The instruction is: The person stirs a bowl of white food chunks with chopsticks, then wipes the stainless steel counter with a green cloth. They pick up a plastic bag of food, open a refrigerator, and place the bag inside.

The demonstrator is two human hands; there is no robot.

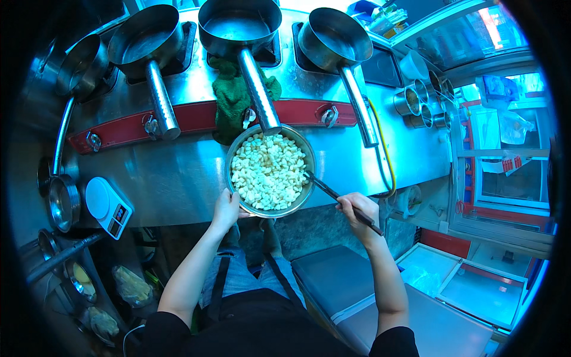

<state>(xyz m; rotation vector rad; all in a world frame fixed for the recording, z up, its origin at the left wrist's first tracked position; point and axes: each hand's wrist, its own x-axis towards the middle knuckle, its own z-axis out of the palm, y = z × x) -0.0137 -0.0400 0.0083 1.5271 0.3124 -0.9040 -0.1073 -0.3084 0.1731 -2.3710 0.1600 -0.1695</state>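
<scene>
A round metal bowl (pixel 310 154) full of small pale diced food pieces (pixel 267 174) sits at the front edge of the steel counter. My left hand (pixel 226 207) grips its near left rim, thumb on top and fingers partly hidden underneath. In my right hand (pixel 360 214) is a dark-handled utensil (pixel 326 188), slanting down to the bowl's right side. Its tip touches the food there; whether it is a spoon or a spatula cannot be told. The handle end of the middle saucepan (pixel 258 91) overhangs the bowl's far rim.
More long-handled saucepans (pixel 145 40) (pixel 335 40) stand on the red-fronted gas stove (pixel 196 117). A green cloth (pixel 229 98) hangs over its front. To the left lie a white kitchen scale (pixel 107 203) and stacked metal bowls (pixel 64 203). Metal canisters (pixel 407 101) and a yellow hose (pixel 382 143) are at right.
</scene>
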